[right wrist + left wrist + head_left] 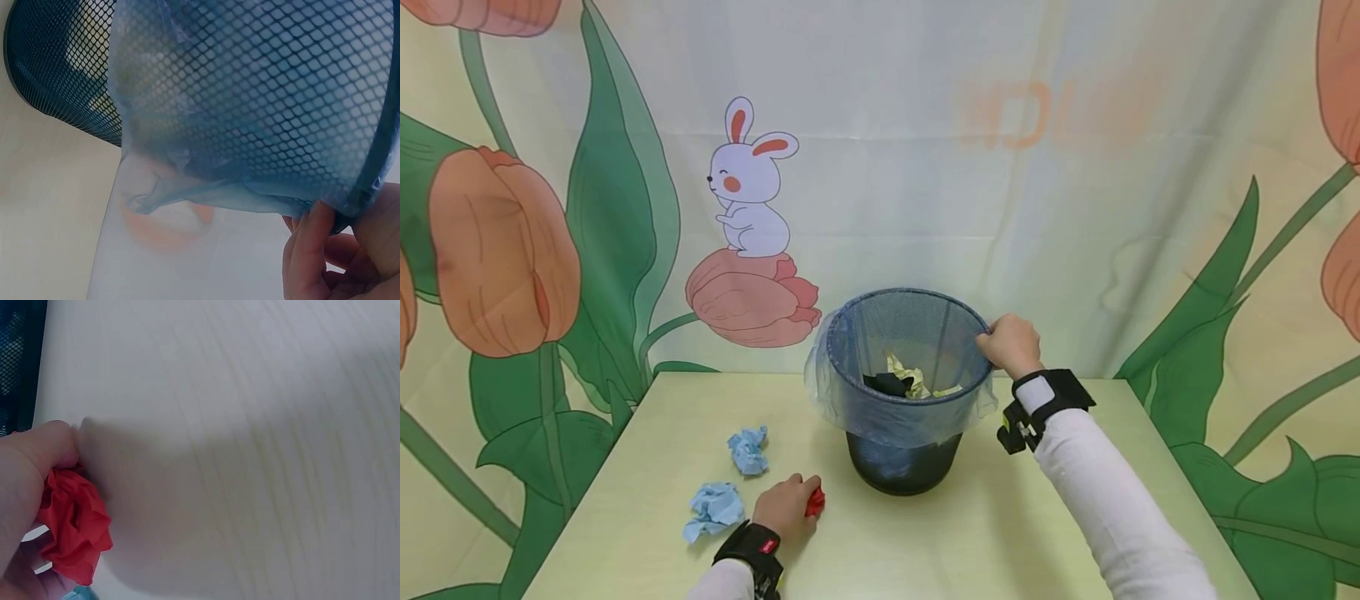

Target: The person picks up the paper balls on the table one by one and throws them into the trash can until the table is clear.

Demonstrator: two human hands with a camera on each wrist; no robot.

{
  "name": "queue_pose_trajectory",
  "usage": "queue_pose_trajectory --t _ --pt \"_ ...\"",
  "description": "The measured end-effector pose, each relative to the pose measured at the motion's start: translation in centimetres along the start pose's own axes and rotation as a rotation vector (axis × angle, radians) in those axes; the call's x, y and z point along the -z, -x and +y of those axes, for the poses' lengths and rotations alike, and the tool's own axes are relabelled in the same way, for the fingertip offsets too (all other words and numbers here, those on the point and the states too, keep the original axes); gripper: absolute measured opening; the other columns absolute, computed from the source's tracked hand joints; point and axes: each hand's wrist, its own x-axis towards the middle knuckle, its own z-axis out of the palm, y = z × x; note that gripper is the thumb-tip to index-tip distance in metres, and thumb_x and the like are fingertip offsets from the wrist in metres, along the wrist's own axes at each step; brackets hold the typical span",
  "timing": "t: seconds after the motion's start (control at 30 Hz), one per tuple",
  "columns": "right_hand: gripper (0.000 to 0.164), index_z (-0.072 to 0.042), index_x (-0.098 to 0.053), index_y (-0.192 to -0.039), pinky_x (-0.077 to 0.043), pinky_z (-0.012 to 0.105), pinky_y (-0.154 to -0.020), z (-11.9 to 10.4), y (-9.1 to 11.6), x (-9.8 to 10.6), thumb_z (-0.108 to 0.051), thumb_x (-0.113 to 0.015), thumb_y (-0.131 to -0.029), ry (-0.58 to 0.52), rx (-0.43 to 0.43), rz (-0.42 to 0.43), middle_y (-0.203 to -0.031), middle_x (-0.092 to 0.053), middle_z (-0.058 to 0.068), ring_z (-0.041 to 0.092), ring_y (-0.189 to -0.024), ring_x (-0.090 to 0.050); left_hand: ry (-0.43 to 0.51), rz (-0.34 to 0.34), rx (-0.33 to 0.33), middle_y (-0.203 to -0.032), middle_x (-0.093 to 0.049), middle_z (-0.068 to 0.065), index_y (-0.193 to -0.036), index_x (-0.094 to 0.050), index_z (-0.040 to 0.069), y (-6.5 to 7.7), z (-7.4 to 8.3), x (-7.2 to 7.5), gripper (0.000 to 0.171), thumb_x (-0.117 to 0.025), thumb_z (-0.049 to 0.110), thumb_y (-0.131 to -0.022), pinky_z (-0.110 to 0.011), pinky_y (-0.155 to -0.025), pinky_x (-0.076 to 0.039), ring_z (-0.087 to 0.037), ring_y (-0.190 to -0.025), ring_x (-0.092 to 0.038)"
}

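A crumpled red paper ball [75, 525] is pinched between the thumb and fingers of my left hand [786, 506], low over the table in front of the bin. My right hand [1017, 346] grips the right side of the rim of a black mesh wastebasket [904, 467]. A thin bluish plastic liner [187, 125] folds over that rim and hangs down outside. Inside the bin lie crumpled yellow paper [910, 377] and black paper [886, 384]. Two crumpled light blue paper balls, one farther [748, 451] and one nearer [713, 510], sit left of my left hand.
The pale wooden table [1000, 533] carries all of this. Behind it hangs a curtain [925, 192] printed with tulips and a white rabbit. The table's back edge runs just behind the bin.
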Motion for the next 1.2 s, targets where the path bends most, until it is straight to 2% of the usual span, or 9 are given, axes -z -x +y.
queue_pose_trajectory --t 0.17,0.43,0.67,1.0,1.2 --pt "0.043 -0.016 -0.03 -0.045 -0.02 0.019 -0.039 0.0 0.0 0.0 -0.009 -0.052 -0.08 0.004 0.002 0.003 -0.041 -0.029 -0.004 0.009 -0.035 -0.034 -0.018 -0.013 -0.02 -0.073 -0.049 -0.001 -0.099 -0.06 0.018 0.0 -0.3 0.5 0.036 -0.075 0.025 -0.067 -0.034 -0.045 -0.039 -0.018 -0.055 -0.048" --pt "0.043 -0.016 -0.03 -0.045 -0.019 0.02 -0.04 0.0 0.0 0.0 -0.01 -0.051 -0.082 -0.001 0.003 -0.007 -0.041 -0.029 -0.004 0.01 -0.035 -0.035 -0.057 0.032 -0.067 -0.069 -0.047 0.0 -0.092 -0.058 0.019 -0.7 -1.1 2.0 0.029 -0.075 0.026 -0.07 -0.031 -0.042 -0.037 -0.015 -0.053 -0.045" --pt "0.043 -0.016 -0.029 -0.045 -0.019 0.019 -0.039 0.0 0.0 0.0 -0.009 -0.052 -0.081 -0.001 0.006 0.002 -0.041 -0.03 -0.004 0.01 -0.035 -0.037 -0.053 0.008 -0.068 -0.072 -0.049 -0.002 -0.093 -0.056 0.016 -2.0 -1.4 5.3 0.038 -0.08 0.019 -0.064 -0.032 -0.046 -0.042 -0.017 -0.058 -0.048" --pt "0.043 -0.016 -0.03 -0.044 -0.019 0.02 -0.039 0.1 -0.1 -0.2 -0.01 -0.052 -0.081 0.006 0.005 -0.001 -0.041 -0.03 -0.004 0.01 -0.035 -0.035 -0.083 0.028 -0.044 -0.07 -0.049 -0.001 -0.092 -0.056 0.016 -3.8 -2.5 9.2 0.034 -0.076 0.019 -0.065 -0.032 -0.045 -0.041 -0.018 -0.056 -0.048" --pt "0.043 -0.016 -0.031 -0.044 -0.019 0.02 -0.04 0.1 -0.1 -0.2 -0.01 -0.052 -0.081 0.013 -0.002 -0.001 -0.041 -0.031 -0.003 0.01 -0.036 -0.034 -0.107 -0.015 -0.016 -0.073 -0.05 -0.002 -0.097 -0.057 0.017 -4.4 -2.7 11.4 0.034 -0.074 0.021 -0.068 -0.032 -0.049 -0.042 -0.018 -0.059 -0.047"
